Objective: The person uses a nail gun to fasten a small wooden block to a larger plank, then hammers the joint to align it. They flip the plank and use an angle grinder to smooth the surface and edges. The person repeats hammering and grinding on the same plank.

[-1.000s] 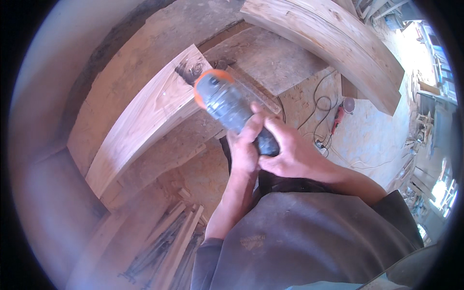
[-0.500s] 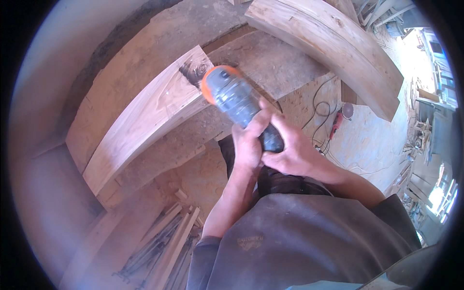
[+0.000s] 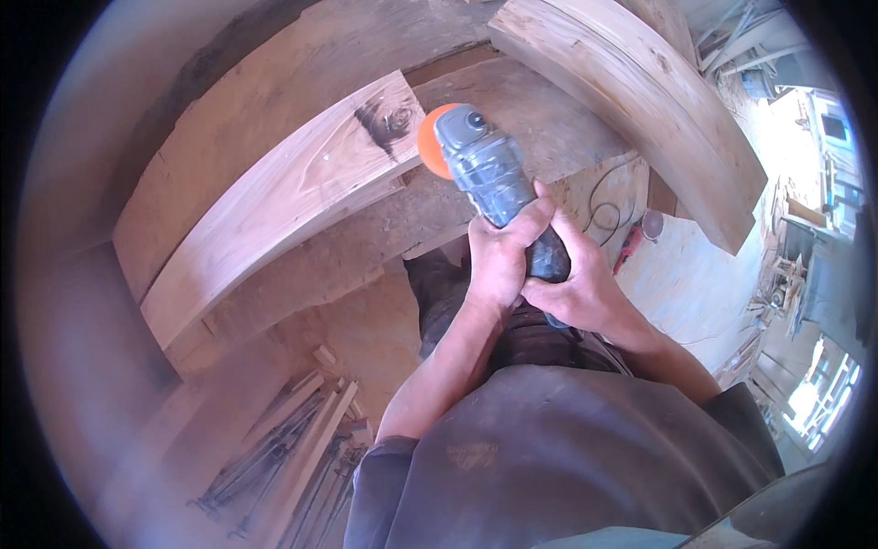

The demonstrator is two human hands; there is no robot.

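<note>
An angle grinder (image 3: 489,174) with a grey-blue body and an orange disc (image 3: 435,142) is gripped in both my hands in front of my body. My left hand (image 3: 498,258) wraps round the body's near side. My right hand (image 3: 578,274) closes round the dark rear end. Just left of the disc lies a curved, pale wooden beam (image 3: 274,197) with a dark knot (image 3: 389,121) near its far end. The disc appears apart from the beam, over the edge of the worktable.
The beam rests on a broad, dusty wooden bench (image 3: 229,101). A second thick curved beam (image 3: 640,110) lies at the far right. Beneath it on the floor are a red grinder (image 3: 629,249) and a cord (image 3: 599,206). Wood strips (image 3: 306,457) and metal clamps (image 3: 261,457) lie at lower left.
The angle grinder and both hands have moved right, taking the disc off the beam's knotted end. The knot is now uncovered. The view has shifted slightly.
</note>
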